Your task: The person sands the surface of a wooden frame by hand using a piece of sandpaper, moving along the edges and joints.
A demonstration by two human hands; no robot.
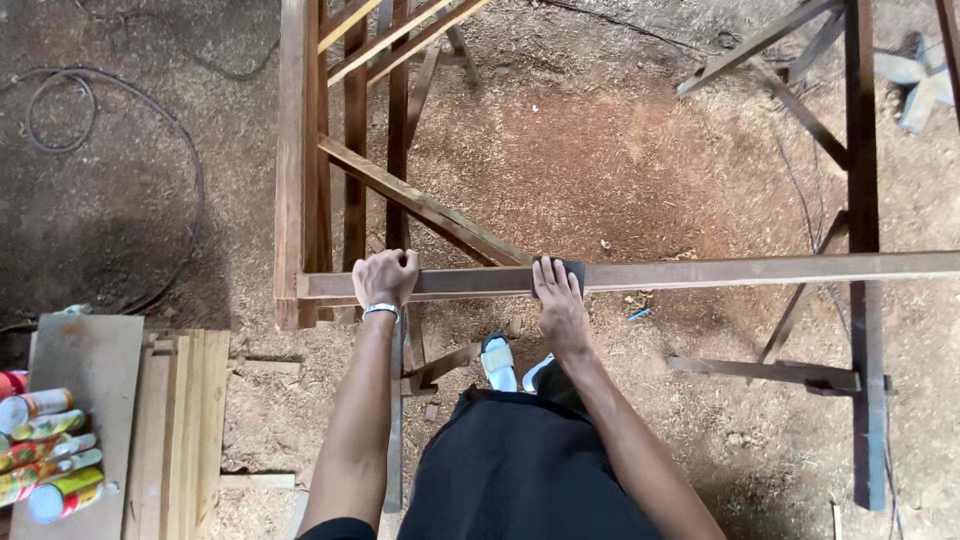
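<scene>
left hand clenched around rail near its left end, beside frame. right hand pressed flat over dark sanding pad on rail top, fingers pointing far; grip on pad not fully visible. rail held level above sawdust floor, long axis running left to right, left end at frame, right end past picture edge. progress judged partial: pad placed about a third along from left, long right stretch apparently yet to cover. surface difference between stretches too faint to tell. cans on board at near left.
</scene>
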